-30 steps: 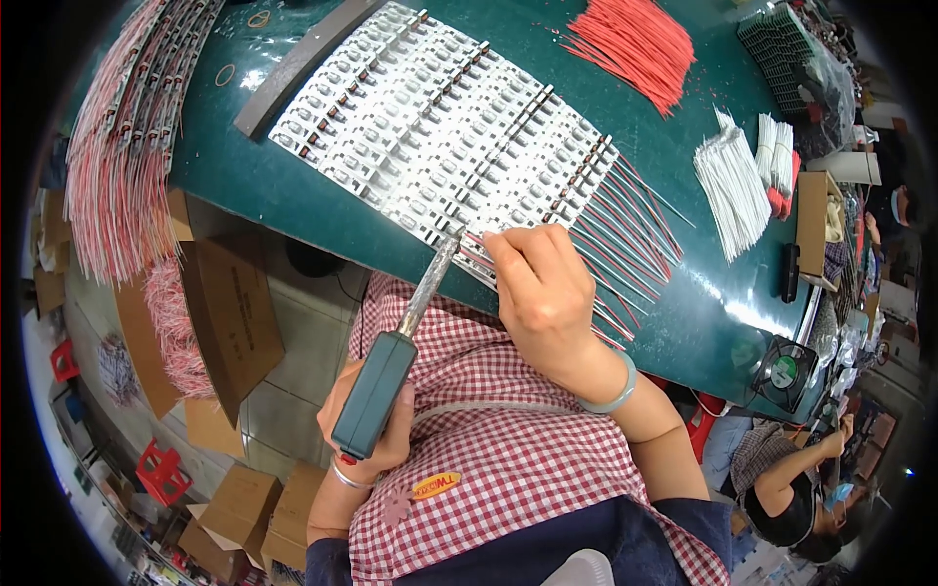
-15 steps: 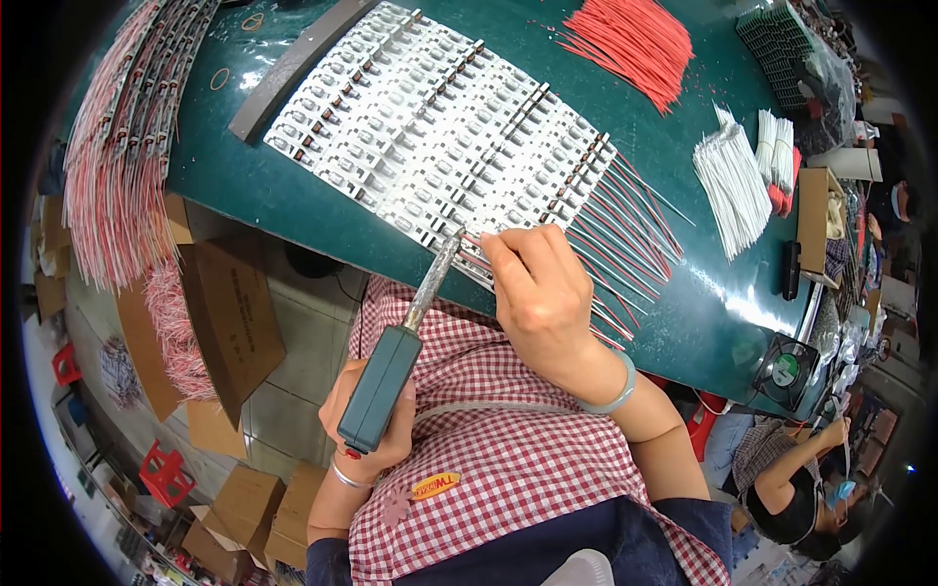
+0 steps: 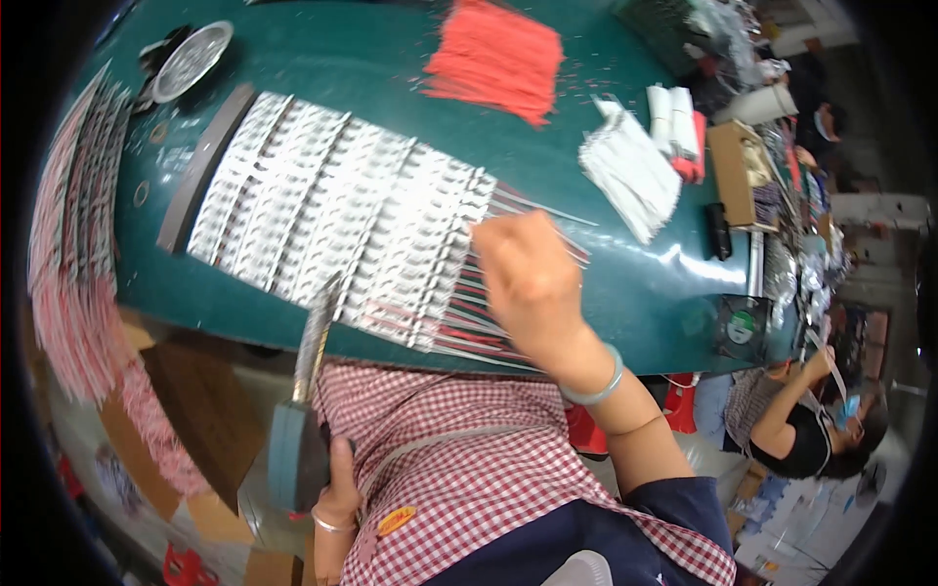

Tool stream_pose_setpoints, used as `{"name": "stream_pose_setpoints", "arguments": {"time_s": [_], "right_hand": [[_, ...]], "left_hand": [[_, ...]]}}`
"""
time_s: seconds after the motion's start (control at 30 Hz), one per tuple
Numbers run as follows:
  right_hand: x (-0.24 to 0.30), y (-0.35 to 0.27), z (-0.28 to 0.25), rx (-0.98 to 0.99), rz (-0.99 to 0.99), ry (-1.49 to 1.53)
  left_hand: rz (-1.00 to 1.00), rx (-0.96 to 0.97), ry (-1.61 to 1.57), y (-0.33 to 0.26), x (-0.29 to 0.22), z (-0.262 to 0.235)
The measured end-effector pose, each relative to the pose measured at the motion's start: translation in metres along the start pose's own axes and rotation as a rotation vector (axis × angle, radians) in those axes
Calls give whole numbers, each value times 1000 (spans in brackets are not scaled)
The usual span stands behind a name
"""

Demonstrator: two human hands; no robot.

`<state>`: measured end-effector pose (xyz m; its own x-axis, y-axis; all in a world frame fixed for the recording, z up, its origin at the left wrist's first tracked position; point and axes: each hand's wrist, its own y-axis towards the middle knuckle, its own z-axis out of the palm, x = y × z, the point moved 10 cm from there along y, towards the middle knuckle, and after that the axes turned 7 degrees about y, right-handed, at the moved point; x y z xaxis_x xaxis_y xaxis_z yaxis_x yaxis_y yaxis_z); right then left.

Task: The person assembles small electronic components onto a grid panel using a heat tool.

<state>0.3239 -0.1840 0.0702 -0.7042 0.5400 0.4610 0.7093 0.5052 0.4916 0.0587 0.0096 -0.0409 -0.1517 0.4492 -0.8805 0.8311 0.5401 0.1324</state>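
Round silvery dish (image 3: pixel 195 61), square black fan (image 3: pixel 741 327), red plastic stool (image 3: pixel 186 565), co-worker (image 3: pixel 789 430) in a black top

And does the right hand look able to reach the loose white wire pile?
Probably yes: only a few thin wire ends and green tabletop seem to lie between the right hand and the white wire pile, though blur hides whether it holds anything.

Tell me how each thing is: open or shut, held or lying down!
Tool: held, tip pointing at the near edge of the board; on or off, can't tell
Left hand: closed around the tool
Right hand: blurred, by the board's right edge; grip unclear
Board: lying flat
Red wires: loose pile, lying
White wires: loose pile, lying
Floor box: open
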Motion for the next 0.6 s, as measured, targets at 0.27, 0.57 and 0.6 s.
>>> {"name": "stream_pose_setpoints", "arguments": {"time_s": [0.27,0.57,0.6], "right_hand": [[-147,-16,-71,-157,218,-550],[-162,-16,-72,-198,184,-561],[-162,-16,-73,-195,177,-568]], "left_hand": [[-254,50,-118,15,19,2],[44,-21,-1,24,-3,6],[28,-30,-16,24,-2,6]]}}
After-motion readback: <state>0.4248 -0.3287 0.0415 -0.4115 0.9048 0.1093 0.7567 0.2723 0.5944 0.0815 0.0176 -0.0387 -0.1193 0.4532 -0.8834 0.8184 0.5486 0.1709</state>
